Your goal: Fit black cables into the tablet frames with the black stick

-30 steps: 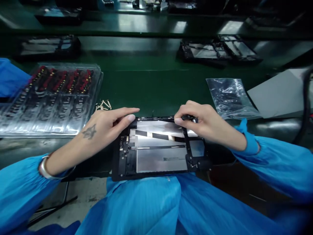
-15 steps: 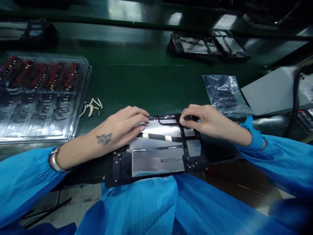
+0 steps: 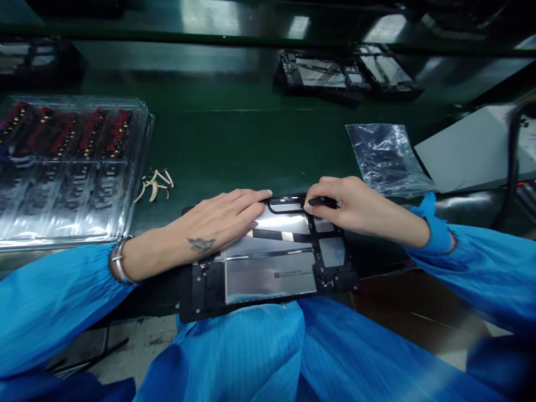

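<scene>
An opened flat black device (image 3: pixel 270 273) with silver battery panels lies at the table's front edge, partly over the blue clothing. My left hand (image 3: pixel 230 218) rests palm down on its upper left part, fingers stretched toward the top edge. A black cable (image 3: pixel 287 211) runs along that edge between the two hands. At the upper right corner, my right hand (image 3: pixel 335 202) is closed on a small black tool (image 3: pixel 324 201). The tool's tip is hidden by the fingers.
Clear plastic trays (image 3: pixel 84 184) with red and black parts stand at left, beside pale curled strips (image 3: pixel 154 184). A clear plastic bag (image 3: pixel 387 159) and a white box (image 3: pixel 469 148) are at right. More opened devices (image 3: pixel 322 75) sit at the back.
My left hand has slid to the right along the device's top edge, nearer my right hand. My right hand has barely moved and still holds the black tool.
</scene>
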The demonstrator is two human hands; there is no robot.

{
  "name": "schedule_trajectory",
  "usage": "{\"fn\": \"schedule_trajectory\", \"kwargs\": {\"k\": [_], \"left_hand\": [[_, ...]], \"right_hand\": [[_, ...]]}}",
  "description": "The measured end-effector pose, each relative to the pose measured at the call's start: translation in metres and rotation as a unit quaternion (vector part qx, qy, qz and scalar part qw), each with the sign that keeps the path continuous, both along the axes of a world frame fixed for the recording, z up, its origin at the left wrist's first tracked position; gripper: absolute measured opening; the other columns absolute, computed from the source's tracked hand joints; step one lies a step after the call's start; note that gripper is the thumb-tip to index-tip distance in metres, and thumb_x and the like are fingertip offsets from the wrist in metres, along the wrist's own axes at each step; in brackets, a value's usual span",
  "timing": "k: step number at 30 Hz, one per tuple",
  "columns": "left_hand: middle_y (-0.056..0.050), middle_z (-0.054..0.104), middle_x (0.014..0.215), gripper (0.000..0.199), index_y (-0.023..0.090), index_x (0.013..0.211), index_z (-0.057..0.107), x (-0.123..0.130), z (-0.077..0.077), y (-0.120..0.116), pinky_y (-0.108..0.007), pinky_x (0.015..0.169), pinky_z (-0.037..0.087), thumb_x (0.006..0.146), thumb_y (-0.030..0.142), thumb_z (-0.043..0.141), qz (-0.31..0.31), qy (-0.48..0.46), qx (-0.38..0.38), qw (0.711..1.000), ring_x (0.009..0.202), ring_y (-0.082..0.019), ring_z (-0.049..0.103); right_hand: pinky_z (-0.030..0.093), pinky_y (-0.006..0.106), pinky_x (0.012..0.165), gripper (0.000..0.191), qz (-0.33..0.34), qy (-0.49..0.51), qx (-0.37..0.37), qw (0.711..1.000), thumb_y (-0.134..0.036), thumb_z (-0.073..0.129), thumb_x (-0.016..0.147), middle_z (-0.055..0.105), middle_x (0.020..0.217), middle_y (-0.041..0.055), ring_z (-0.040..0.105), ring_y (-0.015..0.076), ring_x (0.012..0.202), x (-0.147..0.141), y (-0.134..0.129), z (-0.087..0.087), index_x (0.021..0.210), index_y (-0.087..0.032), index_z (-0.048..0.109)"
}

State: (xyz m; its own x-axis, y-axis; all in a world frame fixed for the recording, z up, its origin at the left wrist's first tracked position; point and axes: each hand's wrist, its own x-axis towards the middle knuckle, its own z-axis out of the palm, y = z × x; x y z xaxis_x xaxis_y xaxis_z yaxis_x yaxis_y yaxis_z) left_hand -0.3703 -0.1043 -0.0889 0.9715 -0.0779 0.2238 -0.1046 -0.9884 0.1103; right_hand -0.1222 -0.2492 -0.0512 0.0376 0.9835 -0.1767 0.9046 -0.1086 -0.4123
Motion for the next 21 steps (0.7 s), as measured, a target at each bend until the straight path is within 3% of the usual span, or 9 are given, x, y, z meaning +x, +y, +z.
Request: {"fn": "schedule_trajectory", "kwargs": {"k": [12, 21], "left_hand": [[-0.014, 0.046, 0.152, 0.019, 0.014, 0.118, 0.050, 0.0024, 0.0006, 0.0004, -0.039, 0.098, 0.055, 0.099, 0.011, 0.047, -0.011, 0.020, 0.033, 0.999, 0.127, -0.027, 0.055], [-0.017, 0.049, 0.149, 0.018, 0.011, 0.115, 0.052, 0.0030, 0.0041, 0.0012, -0.040, 0.098, 0.055, 0.100, 0.010, 0.043, -0.028, 0.019, 0.077, 0.996, 0.129, -0.030, 0.054]], "right_hand": [[0.035, 0.029, 0.060, 0.025, 0.004, -0.002, -0.010, 1.000, -0.036, 0.053, 0.091, 0.061, 0.083, 0.0055, 0.053, 0.0161, 0.066, -0.0009, -0.0012, 0.0028, 0.090, -0.020, 0.071], [0.035, 0.029, 0.062, 0.028, 0.009, -0.015, -0.028, 0.999, -0.038, 0.050, 0.093, 0.060, 0.084, 0.0050, 0.053, 0.0162, 0.069, -0.0012, 0.0002, 0.0036, 0.091, -0.020, 0.070]]}}
